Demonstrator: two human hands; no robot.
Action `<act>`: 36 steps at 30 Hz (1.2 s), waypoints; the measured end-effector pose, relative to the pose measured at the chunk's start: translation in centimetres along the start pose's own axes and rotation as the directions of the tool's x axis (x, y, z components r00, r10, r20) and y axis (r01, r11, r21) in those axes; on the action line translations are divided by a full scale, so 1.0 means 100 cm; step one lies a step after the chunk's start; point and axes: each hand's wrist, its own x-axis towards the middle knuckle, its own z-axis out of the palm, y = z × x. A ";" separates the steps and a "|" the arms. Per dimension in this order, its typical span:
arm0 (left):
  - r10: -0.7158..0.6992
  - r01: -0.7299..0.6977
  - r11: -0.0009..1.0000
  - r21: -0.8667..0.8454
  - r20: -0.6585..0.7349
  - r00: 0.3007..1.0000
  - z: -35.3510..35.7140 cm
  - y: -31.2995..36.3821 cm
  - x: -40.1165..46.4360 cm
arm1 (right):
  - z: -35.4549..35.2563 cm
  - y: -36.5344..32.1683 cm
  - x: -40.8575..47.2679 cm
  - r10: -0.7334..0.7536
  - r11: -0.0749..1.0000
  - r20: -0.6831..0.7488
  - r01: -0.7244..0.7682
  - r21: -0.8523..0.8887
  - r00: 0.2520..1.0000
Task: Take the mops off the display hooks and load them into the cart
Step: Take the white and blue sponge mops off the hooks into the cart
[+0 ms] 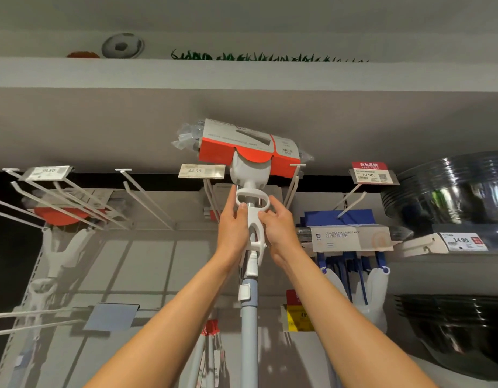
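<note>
Shop wall, tag (201,171) "44.90"; left hand (233,226) and right hand (276,223) grip mop (249,208).

mop (250,219) – glossy plastic; sleeve (214,152) likely matt card

Both arms reach up overhead; the left hand (233,224) and right hand (278,225) curl inward, gripping side by side.
</note>
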 end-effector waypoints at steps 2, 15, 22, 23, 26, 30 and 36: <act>-0.022 0.022 1.000 0.005 0.009 1.000 -0.002 -0.007 0.002 | 0.003 0.010 0.004 0.019 1.000 -0.029 -0.019 0.000 0.999; -0.196 0.196 0.977 -0.086 0.009 0.981 -0.007 -0.060 0.006 | 0.004 0.055 0.015 0.043 0.985 -0.101 -0.059 -0.163 0.994; -0.232 0.241 0.961 -0.137 0.080 0.969 -0.009 -0.082 0.006 | 0.003 0.070 0.011 0.040 0.982 -0.099 -0.057 -0.180 0.994; -0.229 0.242 0.958 -0.156 0.099 0.968 -0.009 -0.086 0.003 | 0.003 0.073 0.010 0.047 0.983 -0.107 -0.065 -0.173 0.993; -0.293 0.313 0.932 -0.181 0.128 0.947 -0.014 -0.100 -0.011 | 0.003 0.082 0.006 0.062 0.983 -0.114 -0.080 -0.167 0.992; -0.428 0.453 0.876 -0.166 0.165 0.889 -0.024 -0.117 -0.046 | 0.005 0.089 -0.003 0.087 0.986 -0.129 -0.104 -0.128 0.988; -0.417 0.445 0.887 -0.124 0.203 0.886 -0.037 -0.120 -0.083 | 0.002 0.106 -0.029 0.070 0.971 -0.131 -0.098 -0.220 0.989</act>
